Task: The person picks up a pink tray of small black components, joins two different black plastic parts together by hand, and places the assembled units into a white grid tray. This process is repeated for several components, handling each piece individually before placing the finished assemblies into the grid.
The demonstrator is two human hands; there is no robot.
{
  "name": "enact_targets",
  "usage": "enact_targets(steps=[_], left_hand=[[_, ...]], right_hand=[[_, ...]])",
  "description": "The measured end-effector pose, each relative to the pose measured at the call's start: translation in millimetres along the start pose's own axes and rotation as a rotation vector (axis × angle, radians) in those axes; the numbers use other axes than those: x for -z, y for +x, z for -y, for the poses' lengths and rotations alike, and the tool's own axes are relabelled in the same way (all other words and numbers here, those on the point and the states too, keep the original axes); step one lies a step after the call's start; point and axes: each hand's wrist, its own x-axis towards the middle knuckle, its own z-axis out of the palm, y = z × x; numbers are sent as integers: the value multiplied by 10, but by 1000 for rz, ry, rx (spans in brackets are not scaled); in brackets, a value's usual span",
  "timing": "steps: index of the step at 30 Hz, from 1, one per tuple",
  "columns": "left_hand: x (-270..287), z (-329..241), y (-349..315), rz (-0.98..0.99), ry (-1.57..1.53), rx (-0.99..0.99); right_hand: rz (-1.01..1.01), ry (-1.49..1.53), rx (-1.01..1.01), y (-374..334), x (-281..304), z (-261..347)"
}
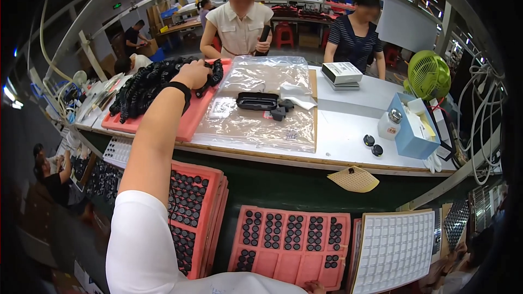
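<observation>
My left arm stretches forward across the bench, and my left hand (193, 74) is at the right end of a heap of black knobbly parts (155, 84). Its fingers curl down over one black piece, whose exact kind I cannot make out. The heap lies on a pink tray (188, 125). Low in the picture, my right hand (314, 287) is at the near edge of another pink tray (278, 264), its fingers bent at the rim and mostly cut off. That tray holds groups of small round black parts (294, 231) in compartments.
A plastic-covered board (218, 130) bears an open black case (257, 101), small black pieces (279, 112) and a white cloth (298, 96). Rightward are a pump bottle (390, 125), blue box (417, 144) and green fan (429, 74). Stacked trays (215, 201) and a white tray (395, 250) flank the lower tray. Two people (239, 24) face the bench.
</observation>
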Motion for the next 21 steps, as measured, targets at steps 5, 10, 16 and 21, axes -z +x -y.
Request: enact_targets(steps=[5, 10, 16, 21], left_hand=[[38, 13, -131, -103, -51, -60], [-30, 174, -263, -235, -137, -30], [-170, 242, -164, -409, -383, 37], [-326, 453, -8, -601, -729, 137]], right_hand=[[-49, 52, -4, 39, -131, -126], [-81, -71, 49, 19, -32, 10], [-199, -99, 86, 6, -92, -41], [-213, -78, 141, 49, -136, -102]])
